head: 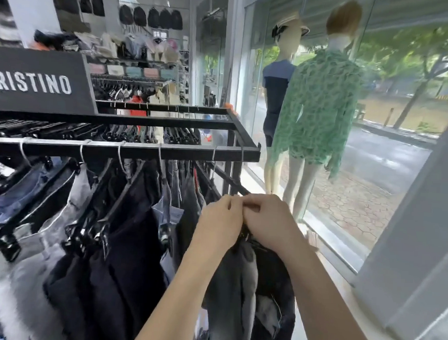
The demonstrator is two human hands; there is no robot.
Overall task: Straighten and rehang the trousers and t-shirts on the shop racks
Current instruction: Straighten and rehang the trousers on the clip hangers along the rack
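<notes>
A pair of dark grey trousers (241, 286) hangs down from my two hands at the right end of a black clothes rack (131, 150). My left hand (222, 218) and my right hand (269, 218) are pressed together knuckle to knuckle, both gripping the trousers' top edge; a black hanger clip (247, 235) peeks out just below them. Several dark and light jeans (107, 241) hang on clip hangers along the rail to the left. The fingertips are hidden by the backs of the hands.
Two dressed mannequins (315, 109) stand at the shop window (371, 176) on the right. A black brand sign (39, 82) sits on top of the rack. Shelves and rails of clothes (135, 50) fill the back wall. A white ledge (341, 277) runs under the window.
</notes>
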